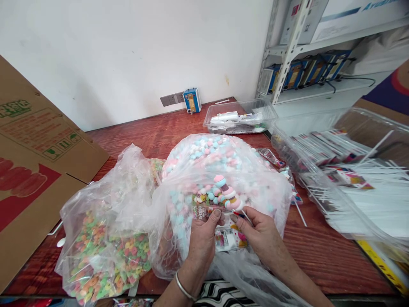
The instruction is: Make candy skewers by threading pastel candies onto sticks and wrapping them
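My left hand (202, 241), with a metal bangle at the wrist, pinches a small clear packet of coloured candy (202, 212) between thumb and fingers. My right hand (264, 233) grips the white stick of a marshmallow skewer (227, 192), whose pink, white and blue pieces tilt up to the left beside the packet. Below both hands lies a printed plastic wrapper (228, 238), partly covered by the fingers. Behind them a large clear bag of pastel marshmallows (217, 149) bulges, its loose film (249, 277) draping toward me.
A bag of coloured cereal rings (105, 251) lies left, near a cardboard box (41, 140). Right stands a clear bin (306, 187) of white sticks and wrappers. A clear tray (239, 128) and a blue device (192, 100) are at the back, beside a metal shelf (292, 51).
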`<state>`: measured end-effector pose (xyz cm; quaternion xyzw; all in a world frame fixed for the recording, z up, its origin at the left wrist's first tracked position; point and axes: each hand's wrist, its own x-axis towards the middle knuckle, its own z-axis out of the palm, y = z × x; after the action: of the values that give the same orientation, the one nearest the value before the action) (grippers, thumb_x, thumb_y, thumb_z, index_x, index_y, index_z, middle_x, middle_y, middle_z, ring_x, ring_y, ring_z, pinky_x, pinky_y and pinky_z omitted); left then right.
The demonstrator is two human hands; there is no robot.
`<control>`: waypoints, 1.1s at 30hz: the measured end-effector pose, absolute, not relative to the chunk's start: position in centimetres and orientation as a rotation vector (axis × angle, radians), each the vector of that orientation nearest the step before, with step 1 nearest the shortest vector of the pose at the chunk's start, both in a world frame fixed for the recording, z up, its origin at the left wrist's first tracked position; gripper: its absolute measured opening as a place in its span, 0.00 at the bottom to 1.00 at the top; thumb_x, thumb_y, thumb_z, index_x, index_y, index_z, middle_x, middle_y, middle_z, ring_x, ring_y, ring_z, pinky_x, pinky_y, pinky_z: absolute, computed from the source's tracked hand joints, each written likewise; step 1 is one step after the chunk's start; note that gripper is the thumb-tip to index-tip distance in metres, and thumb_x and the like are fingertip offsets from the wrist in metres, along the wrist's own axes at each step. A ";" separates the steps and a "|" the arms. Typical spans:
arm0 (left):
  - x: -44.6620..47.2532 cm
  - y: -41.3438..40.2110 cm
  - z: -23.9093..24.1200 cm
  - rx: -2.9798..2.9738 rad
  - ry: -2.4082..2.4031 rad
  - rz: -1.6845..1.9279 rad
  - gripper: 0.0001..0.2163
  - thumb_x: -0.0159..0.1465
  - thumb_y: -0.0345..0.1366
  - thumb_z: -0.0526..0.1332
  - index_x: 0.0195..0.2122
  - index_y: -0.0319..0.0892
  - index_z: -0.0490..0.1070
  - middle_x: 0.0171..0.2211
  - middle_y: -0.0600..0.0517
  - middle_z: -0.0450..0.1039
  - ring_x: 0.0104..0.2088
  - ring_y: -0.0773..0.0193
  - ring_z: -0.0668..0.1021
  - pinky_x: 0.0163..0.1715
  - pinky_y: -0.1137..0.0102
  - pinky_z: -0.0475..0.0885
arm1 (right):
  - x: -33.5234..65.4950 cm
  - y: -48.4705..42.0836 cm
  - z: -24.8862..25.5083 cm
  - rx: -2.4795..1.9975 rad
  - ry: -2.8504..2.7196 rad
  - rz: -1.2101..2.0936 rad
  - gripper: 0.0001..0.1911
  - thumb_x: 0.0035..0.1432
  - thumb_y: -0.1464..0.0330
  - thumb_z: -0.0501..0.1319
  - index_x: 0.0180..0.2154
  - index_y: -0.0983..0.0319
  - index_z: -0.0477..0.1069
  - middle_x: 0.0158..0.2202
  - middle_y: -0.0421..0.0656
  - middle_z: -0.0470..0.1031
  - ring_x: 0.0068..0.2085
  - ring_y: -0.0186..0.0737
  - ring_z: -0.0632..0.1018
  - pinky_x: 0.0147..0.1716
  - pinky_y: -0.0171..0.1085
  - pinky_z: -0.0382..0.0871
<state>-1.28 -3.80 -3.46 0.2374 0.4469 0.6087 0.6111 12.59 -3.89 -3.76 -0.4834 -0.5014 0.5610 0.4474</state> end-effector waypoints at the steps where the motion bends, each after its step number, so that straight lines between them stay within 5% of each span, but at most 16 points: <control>1: -1.3 -3.7 -3.7 0.545 1.038 1.409 0.10 0.53 0.39 0.72 0.29 0.38 0.76 0.26 0.54 0.74 0.27 0.71 0.72 0.31 0.75 0.68 | 12.6 -3.8 -3.6 -1.209 -1.254 1.382 0.14 0.58 0.57 0.62 0.35 0.62 0.74 0.32 0.42 0.77 0.34 0.43 0.75 0.32 0.36 0.70; 9: -1.5 -3.5 -3.5 0.527 0.937 1.302 0.14 0.55 0.41 0.71 0.39 0.39 0.78 0.32 0.50 0.76 0.27 0.70 0.72 0.30 0.74 0.68 | 12.5 -3.4 -2.6 -1.328 -1.436 1.205 0.18 0.61 0.56 0.58 0.26 0.63 0.70 0.22 0.36 0.66 0.26 0.35 0.65 0.24 0.32 0.60; 33: -1.1 -3.1 -3.6 0.386 1.037 1.306 0.17 0.43 0.40 0.77 0.24 0.37 0.71 0.21 0.56 0.67 0.22 0.73 0.67 0.25 0.76 0.64 | 12.8 -3.0 -3.6 -1.331 -1.249 1.310 0.21 0.61 0.52 0.57 0.26 0.61 0.69 0.24 0.38 0.70 0.27 0.36 0.68 0.26 0.32 0.64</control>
<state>-1.14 -3.11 -3.58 0.1703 0.4576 0.5761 0.6555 12.76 -3.02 -3.58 -0.5342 -0.5010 0.5256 0.4329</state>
